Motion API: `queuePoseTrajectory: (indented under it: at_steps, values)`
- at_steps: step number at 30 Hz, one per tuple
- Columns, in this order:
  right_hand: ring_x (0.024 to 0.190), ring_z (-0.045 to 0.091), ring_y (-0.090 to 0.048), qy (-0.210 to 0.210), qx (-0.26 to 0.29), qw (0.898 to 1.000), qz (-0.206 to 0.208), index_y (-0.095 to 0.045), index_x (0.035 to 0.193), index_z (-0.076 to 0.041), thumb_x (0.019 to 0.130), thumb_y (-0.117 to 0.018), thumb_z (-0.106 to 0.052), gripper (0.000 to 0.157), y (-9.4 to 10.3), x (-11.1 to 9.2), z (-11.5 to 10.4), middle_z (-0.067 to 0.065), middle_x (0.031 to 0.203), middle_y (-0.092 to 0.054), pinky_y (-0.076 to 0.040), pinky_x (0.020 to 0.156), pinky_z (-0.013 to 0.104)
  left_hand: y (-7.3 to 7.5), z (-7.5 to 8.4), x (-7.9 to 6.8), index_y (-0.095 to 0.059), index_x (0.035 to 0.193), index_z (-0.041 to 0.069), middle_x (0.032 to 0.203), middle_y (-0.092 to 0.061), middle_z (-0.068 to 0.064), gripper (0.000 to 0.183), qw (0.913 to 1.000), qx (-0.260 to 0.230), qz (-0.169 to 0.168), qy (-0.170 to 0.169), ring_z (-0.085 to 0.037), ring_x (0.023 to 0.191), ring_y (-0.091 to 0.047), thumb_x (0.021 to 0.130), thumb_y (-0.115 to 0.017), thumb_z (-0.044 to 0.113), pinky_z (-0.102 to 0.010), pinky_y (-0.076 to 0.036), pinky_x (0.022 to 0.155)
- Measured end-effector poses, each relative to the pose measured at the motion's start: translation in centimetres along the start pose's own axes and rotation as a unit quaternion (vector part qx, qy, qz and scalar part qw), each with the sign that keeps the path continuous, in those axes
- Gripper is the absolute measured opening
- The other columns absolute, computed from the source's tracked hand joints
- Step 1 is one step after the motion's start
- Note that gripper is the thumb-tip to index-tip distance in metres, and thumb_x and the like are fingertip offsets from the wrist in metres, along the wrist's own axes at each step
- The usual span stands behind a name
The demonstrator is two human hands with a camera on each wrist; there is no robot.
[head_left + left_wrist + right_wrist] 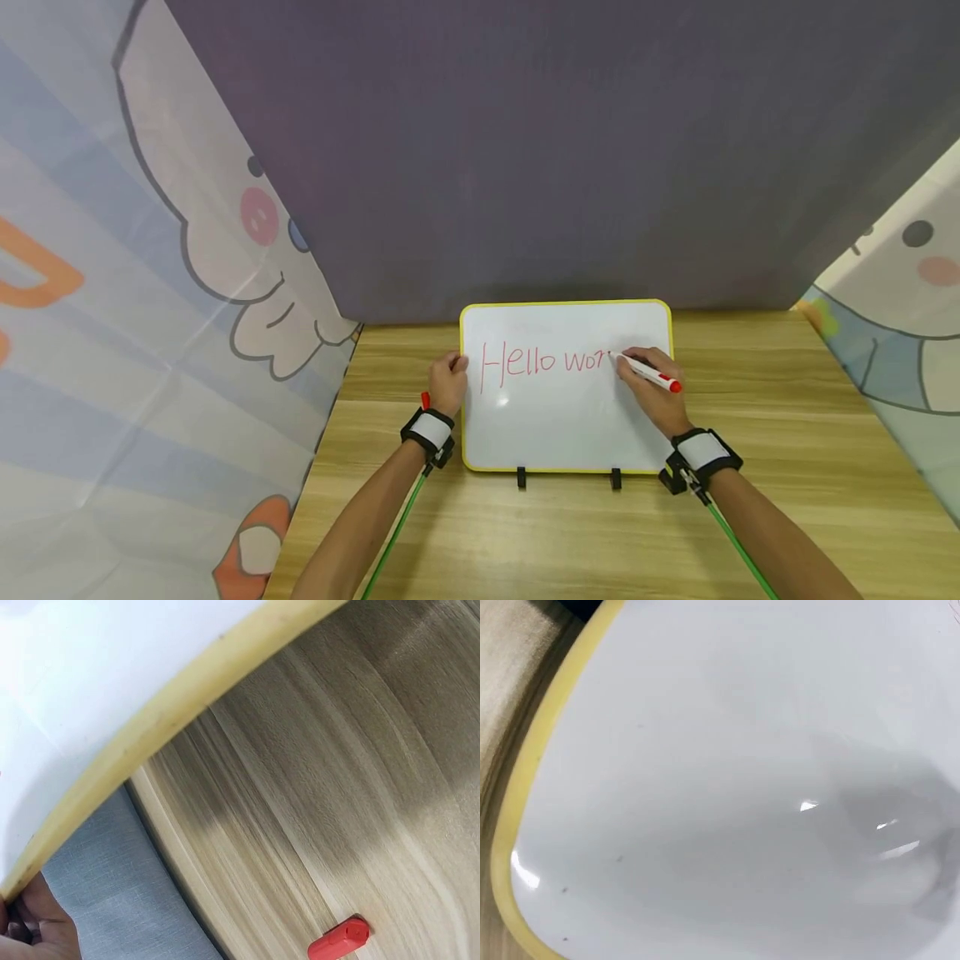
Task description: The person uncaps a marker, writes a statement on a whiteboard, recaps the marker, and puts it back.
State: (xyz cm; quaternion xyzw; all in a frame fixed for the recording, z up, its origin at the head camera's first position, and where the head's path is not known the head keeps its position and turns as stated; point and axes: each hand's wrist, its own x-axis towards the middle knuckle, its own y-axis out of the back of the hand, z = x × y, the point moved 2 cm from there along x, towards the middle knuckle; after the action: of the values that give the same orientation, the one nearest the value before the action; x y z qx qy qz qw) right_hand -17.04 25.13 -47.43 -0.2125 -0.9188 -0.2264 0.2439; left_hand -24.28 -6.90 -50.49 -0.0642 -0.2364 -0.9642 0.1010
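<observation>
- Marker (651, 372) over the whiteboard's (555, 425) right half, tip beside the red lettering's (516, 361) end, long axis slanting down rightward.
- Right hand (657, 393), nearer, grips it.
- Left hand (448, 385) pinches the whiteboard's left edge.

Table (787, 400) — light wood-look top, yellowish-brown, streaked with long grain lines; straight far edge. Items borne:

Whiteboard, one (555, 425): white face, yellow rim, rounded corners, red handwriting across the upper half; set near the far edge, its left side raised clear of the wood and shading the surface beneath.

Supports, two, black (521, 477): small, spaced apart, projecting at the whiteboard's lower rim.

Cap, one, red (339, 941): lying on its side on bare wood, left of the whiteboard — near it, not touching.
</observation>
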Motion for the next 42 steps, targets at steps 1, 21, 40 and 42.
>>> queuePoseTrajectory:
  at_steps: [1, 21, 40, 42]
  values:
    - [0.063, -0.003, -0.054, -0.005, -0.004, 1.0, 0.0, -0.069, 0.086, -0.001, 0.078, -0.07, -0.004, 0.01, -0.1, 0.1, 0.5, 0.011, 0.075, -0.064, -0.043, 0.055, 0.009, 0.0, 0.0, 0.0, -0.069, 0.096, -0.005, 0.087, -0.069, -0.021, 0.019, 1.0, -0.001, -0.001, 0.004, -0.026, 0.073, -0.06, 0.09, -0.057, 0.007, -0.037, -0.052, 0.067]
    - [0.071, -0.006, -0.054, 0.014, 0.001, 1.0, -0.016, -0.069, 0.086, 0.005, 0.075, -0.071, 0.002, 0.012, -0.3, -0.4, 0.6, 0.017, 0.08, -0.066, -0.043, 0.063, 0.004, 0.1, 0.6, 0.2, -0.068, 0.093, -0.006, 0.084, -0.068, -0.019, 0.017, 0.9997, 0.024, -0.008, -0.001, -0.023, 0.071, -0.057, 0.091, -0.055, 0.004, -0.032, -0.049, 0.064]
    - [0.062, 0.001, -0.055, -0.042, 0.008, 0.999, -0.001, -0.069, 0.086, -0.006, 0.078, -0.07, -0.009, 0.009, -0.2, -1.1, 2.7, 0.0, 0.075, -0.063, -0.043, 0.053, 0.011, 0.1, 0.6, 0.3, -0.068, 0.096, -0.005, 0.086, -0.068, -0.019, 0.017, 0.9998, 0.019, -0.004, 0.011, -0.026, 0.074, -0.059, 0.09, -0.056, 0.005, -0.035, -0.05, 0.067]
    - [0.06, 0.001, -0.054, -0.041, 0.013, 0.999, 0.011, -0.069, 0.086, -0.005, 0.078, -0.07, -0.009, 0.009, 0.0, -0.9, 2.6, -0.002, 0.073, -0.062, -0.042, 0.051, 0.011, 0.1, 0.5, 0.2, -0.068, 0.096, -0.005, 0.086, -0.069, -0.019, 0.017, 0.9998, 0.018, -0.004, 0.012, -0.026, 0.075, -0.059, 0.09, -0.056, 0.006, -0.035, -0.05, 0.068]
